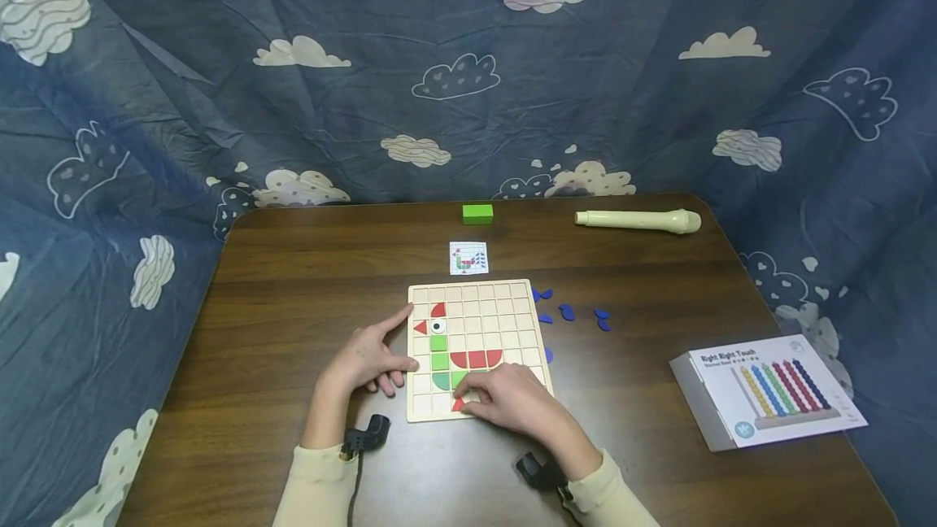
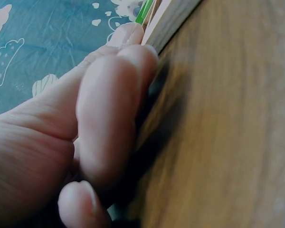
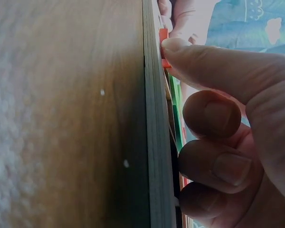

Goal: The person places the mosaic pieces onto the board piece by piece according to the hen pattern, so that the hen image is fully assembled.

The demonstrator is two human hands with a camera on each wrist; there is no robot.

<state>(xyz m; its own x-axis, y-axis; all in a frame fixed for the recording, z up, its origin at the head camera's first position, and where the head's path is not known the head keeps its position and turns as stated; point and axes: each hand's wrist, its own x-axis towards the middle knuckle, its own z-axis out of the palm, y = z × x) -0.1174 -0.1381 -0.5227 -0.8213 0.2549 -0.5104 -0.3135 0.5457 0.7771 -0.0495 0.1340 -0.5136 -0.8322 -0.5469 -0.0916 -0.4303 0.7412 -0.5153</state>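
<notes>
Cream sleeves [image 1: 318,486], two, at the near side, each wrist bearing a black wrist camera [image 1: 368,433].

Left hand [image 1: 369,358]: grip wide, thumb and forefinger spread, both at the left edge of the board [image 1: 505,324].

Right hand [image 1: 505,397]: grip narrow, thumb and forefinger pinching a red triangle [image 1: 457,405] at the board's near row.

Board: pale, gridded, flat on the table [image 1: 256,348]. Laid upon it: one eye piece [image 1: 438,326], white; one red quarter-round [image 1: 438,311] above it; one red pointed piece [image 1: 420,327] to its left; two green squares [image 1: 439,352] below; a row of red pieces [image 1: 477,359] beyond the right hand; further green pieces [image 1: 441,381], partly covered by fingers.

Blue pieces [image 1: 567,312], several, loose, right of board.

Picture card [image 1: 468,259], just beyond board.

Green block [image 1: 477,215] and cream baton [image 1: 637,221], far edge.

White box [image 1: 776,397], printed "Right Right Touch", right side.
</notes>
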